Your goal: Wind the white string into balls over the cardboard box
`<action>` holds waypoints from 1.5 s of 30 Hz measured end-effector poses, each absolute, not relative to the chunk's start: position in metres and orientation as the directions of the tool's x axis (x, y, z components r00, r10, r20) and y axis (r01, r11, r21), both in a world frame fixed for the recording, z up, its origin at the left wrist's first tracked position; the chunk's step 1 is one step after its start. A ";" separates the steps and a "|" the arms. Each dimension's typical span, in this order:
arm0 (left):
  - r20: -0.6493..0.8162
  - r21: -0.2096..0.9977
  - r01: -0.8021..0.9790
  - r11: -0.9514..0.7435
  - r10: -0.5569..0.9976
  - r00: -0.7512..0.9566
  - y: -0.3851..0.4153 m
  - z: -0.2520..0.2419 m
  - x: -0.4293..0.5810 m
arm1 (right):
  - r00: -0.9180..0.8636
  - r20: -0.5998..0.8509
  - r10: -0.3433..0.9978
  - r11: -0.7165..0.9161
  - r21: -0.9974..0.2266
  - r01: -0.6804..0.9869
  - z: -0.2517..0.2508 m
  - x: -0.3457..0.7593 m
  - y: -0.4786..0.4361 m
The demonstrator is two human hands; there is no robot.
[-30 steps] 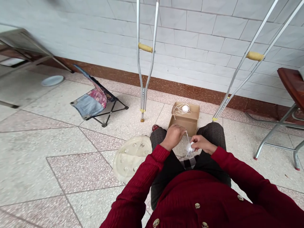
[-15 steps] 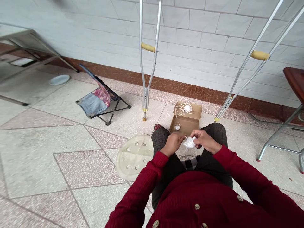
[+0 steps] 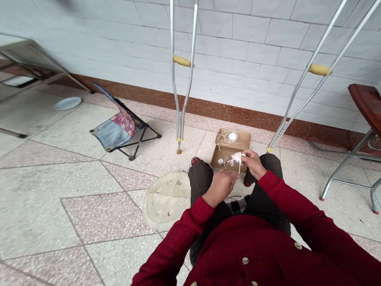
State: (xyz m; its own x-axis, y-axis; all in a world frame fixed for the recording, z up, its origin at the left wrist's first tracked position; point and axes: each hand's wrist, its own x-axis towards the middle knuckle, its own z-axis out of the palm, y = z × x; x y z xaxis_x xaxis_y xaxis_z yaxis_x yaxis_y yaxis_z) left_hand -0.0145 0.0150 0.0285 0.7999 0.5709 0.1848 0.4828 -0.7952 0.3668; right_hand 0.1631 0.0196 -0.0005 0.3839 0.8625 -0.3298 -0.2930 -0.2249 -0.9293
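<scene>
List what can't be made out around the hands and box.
Head view only.
1. White bundle: partly covered by the right hand; thread or cloth unclear.
2. Left hand: back faces camera, so any grip on a strand is hidden.
3. Small round item in the cardboard box: too small to identify.
4. Crutches: tops cut off by the upper edge.

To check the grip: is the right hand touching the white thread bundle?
Touching. The head view shows the right hand pinching the white thread bundle, with no gap between them.
</scene>
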 end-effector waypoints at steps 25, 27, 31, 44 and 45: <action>0.063 0.571 0.503 -0.649 0.645 0.761 0.011 0.005 -0.017 | 0.437 -0.203 0.876 -0.049 -0.939 -0.339 0.033 0.152 0.007; 0.040 0.580 0.540 -0.610 0.684 0.728 0.023 -0.003 -0.022 | 0.352 -0.214 0.911 -0.091 -0.938 -0.335 0.041 0.143 -0.015; 0.137 0.510 0.528 -0.679 0.670 0.730 0.055 -0.001 -0.028 | 0.111 -0.366 0.924 -0.327 -0.907 -0.267 0.023 0.126 -0.062; 0.211 0.420 0.518 -0.745 0.635 0.743 0.010 0.013 -0.013 | 0.502 -0.210 0.839 -0.106 -0.968 -0.228 -0.004 0.154 0.016; 0.195 0.476 0.515 -0.713 0.656 0.729 0.009 0.008 -0.015 | 0.508 -0.191 0.840 -0.067 -0.965 -0.252 0.004 0.153 0.015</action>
